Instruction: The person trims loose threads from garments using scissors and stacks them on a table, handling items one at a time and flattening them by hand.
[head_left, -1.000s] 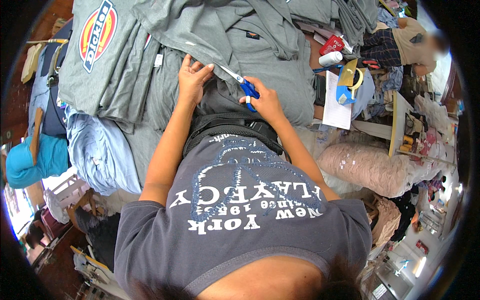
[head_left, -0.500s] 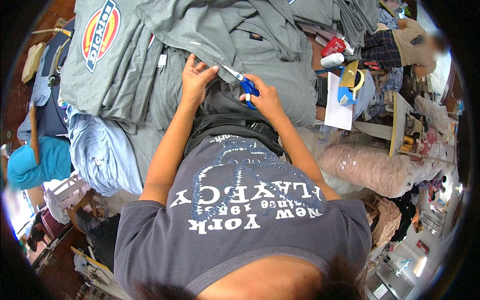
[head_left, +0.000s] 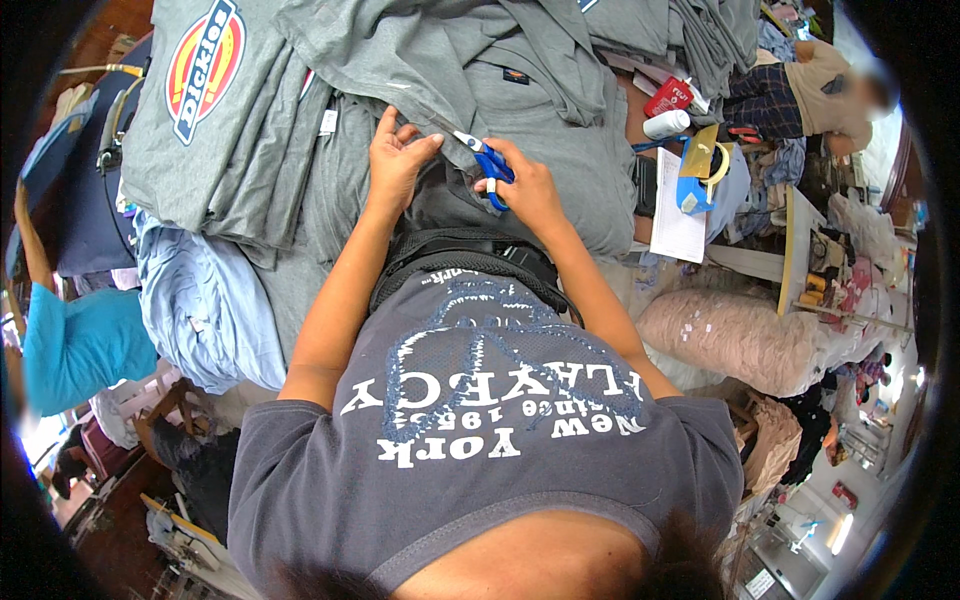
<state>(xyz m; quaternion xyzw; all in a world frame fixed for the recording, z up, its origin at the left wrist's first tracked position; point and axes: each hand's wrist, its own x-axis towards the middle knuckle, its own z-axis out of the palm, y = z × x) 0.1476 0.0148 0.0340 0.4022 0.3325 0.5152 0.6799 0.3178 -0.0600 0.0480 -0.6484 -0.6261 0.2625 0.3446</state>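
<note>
My right hand grips a pair of scissors with blue handles, its fingers through the loops. The silver blades point up and left, lying over a grey T-shirt near its lower edge. My left hand is at that same edge, thumb and index finger some way apart at the cloth and the other fingers curled. It appears to hold the fabric there, though the exact grip is partly hidden. The scissor tips lie just above my left thumb, over the cloth.
Stacked grey shirts lie at left, with light blue cloth hanging below. At right are a tape dispenser, a paper sheet and a white bottle. A person in teal is at far left, another at upper right.
The scissors have shifted slightly up and left, their tips now further over the shirt. My left hand moved a little right. The person in teal leans further in, holding dark cloth higher.
</note>
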